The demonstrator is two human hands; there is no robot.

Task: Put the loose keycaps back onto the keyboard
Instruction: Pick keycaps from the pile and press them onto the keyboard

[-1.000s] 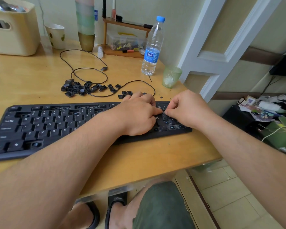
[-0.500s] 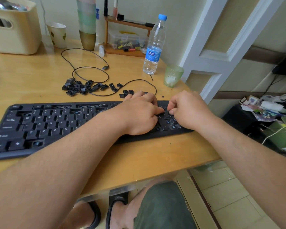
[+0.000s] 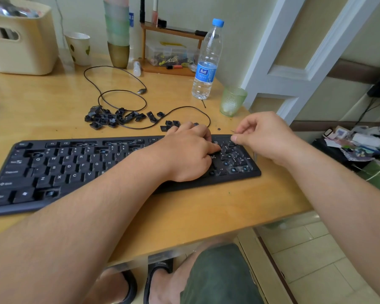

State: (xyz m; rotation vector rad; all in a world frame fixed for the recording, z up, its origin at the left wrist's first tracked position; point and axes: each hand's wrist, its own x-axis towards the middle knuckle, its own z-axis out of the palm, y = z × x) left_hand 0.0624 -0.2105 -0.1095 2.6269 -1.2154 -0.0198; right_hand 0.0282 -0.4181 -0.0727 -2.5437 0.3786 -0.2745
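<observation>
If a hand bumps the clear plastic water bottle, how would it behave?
The tall, narrow clear plastic water bottle with blue cap would probably tip easily. It looks mostly empty, so likely light. Once down, its round body would probably roll.

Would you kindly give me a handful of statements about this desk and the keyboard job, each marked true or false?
1. A pile of loose keycaps lies on the desk behind the keyboard. True.
2. The left hand rests on the keyboard near the number pad. True.
3. The right hand presses flat on the space bar. False: it is raised over the keyboard's right end, fingers curled.
4. The water bottle lies on its side. False: it stands upright.
5. Every key socket is filled. False: several sockets are bare.
</observation>
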